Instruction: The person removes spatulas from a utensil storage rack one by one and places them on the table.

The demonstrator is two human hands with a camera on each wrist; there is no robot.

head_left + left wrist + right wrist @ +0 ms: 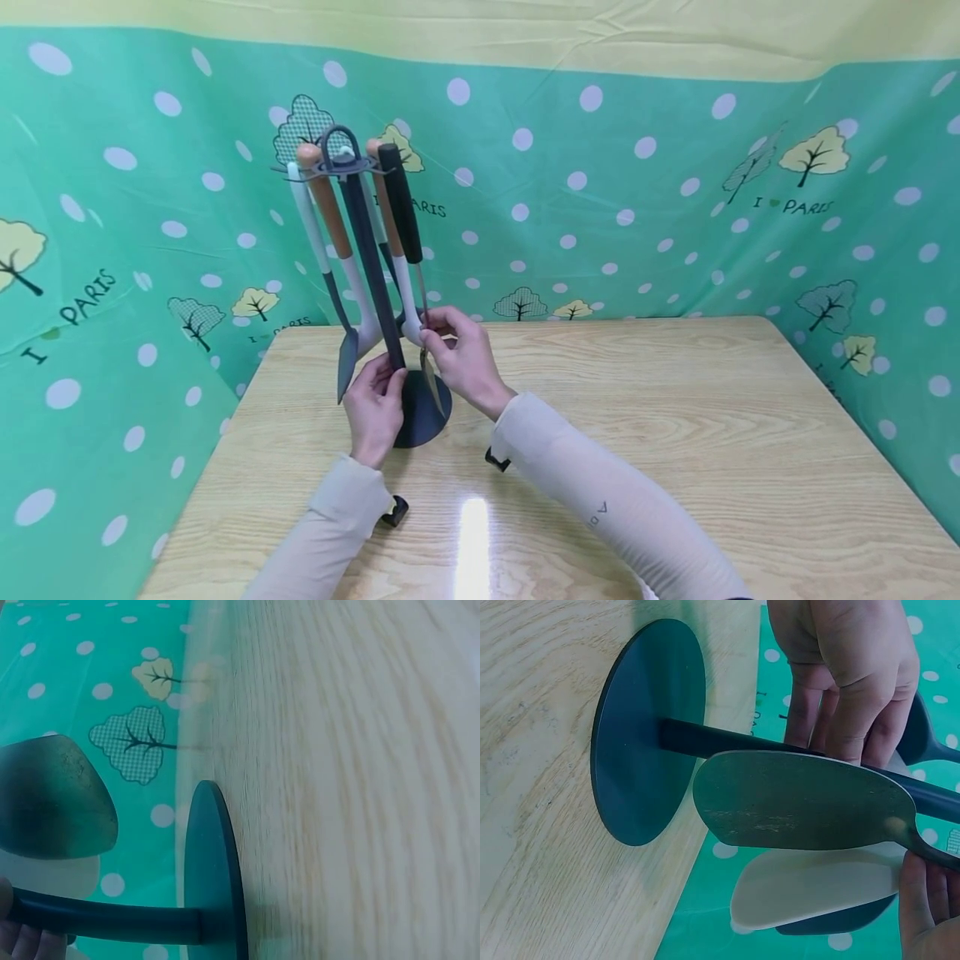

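A dark utensil rack (369,258) with a round base (420,417) stands at the table's left side, several utensils hanging from its top ring. My left hand (375,412) grips the central pole (112,918) low down, just above the base. My right hand (465,358) pinches the thin neck of a metal turner (802,801), whose black handle (401,204) hangs at the ring's right. Beside it hangs a white utensil with a wooden handle (386,208). On the left are a mint-handled dark turner (347,358) and another white, wooden-handled utensil (330,204).
The wooden table (637,400) extends to the right of the rack. A green dotted curtain (600,192) hangs close behind and along both sides. Each sleeve has a small black device (395,511) near the wrist.
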